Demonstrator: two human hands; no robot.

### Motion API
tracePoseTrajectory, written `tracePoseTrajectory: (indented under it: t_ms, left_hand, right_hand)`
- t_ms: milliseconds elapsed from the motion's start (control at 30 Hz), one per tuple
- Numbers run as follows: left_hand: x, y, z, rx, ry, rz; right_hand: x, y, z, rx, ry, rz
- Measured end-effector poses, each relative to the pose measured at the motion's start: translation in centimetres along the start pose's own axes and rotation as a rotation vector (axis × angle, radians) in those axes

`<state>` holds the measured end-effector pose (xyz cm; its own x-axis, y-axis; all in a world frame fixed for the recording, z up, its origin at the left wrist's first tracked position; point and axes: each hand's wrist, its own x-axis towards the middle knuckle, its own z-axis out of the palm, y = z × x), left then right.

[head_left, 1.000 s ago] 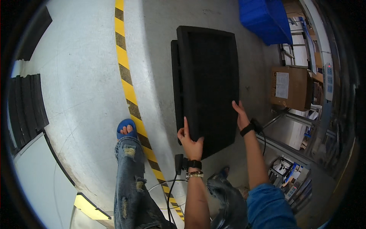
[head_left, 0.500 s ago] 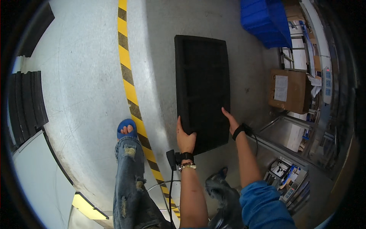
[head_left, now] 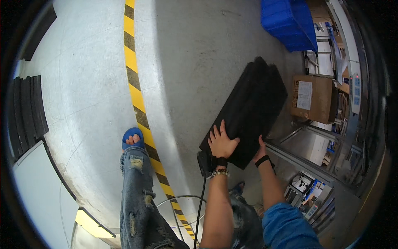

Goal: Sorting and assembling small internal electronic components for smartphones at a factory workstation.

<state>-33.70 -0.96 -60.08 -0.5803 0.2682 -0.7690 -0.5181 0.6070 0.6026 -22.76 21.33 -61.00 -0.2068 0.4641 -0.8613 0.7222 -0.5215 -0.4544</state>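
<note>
Both hands hold a black tray (head_left: pixel 248 108) right of centre in the frame. The left hand (head_left: pixel 222 143) lies flat, fingers spread, on its near face; the right hand (head_left: pixel 261 150) grips its lower right edge. The tray is long, matte black and ribbed, tilted up toward the upper right above the grey floor (head_left: pixel 199 50). A blue bin (head_left: pixel 288 23) sits at the upper right; its contents cannot be seen. A cardboard box (head_left: pixel 313 98) stands closed just right of the tray. A yellow-black stripe (head_left: pixel 139 99) runs down the floor left of the tray, with open floor between them.
</note>
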Motion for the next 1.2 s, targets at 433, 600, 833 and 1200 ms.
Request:
tracePoseTrajectory:
  t_ms: [433,600,833,1200]
  left_hand:
    - [2.5,-3.2,-1.3,-0.639,0.86,-0.436]
    - [1.8,-6.7,2.1,-1.45,0.64,-0.804]
    - [0.5,-4.2,3.1,-1.538,0.314,-0.403]
    - [2.9,-4.0,-0.7,-1.015,-0.04,-0.121]
  right_hand:
    - [0.4,1.6,3.6,0.397,0.002,0.017]
    - [1.8,1.0,2.1,0.308,0.025,-0.079]
    - [2.0,0.7,3.4,0.215,0.086,-0.064]
    - [0.6,2.1,4.7,0.54,0.113,-0.146]
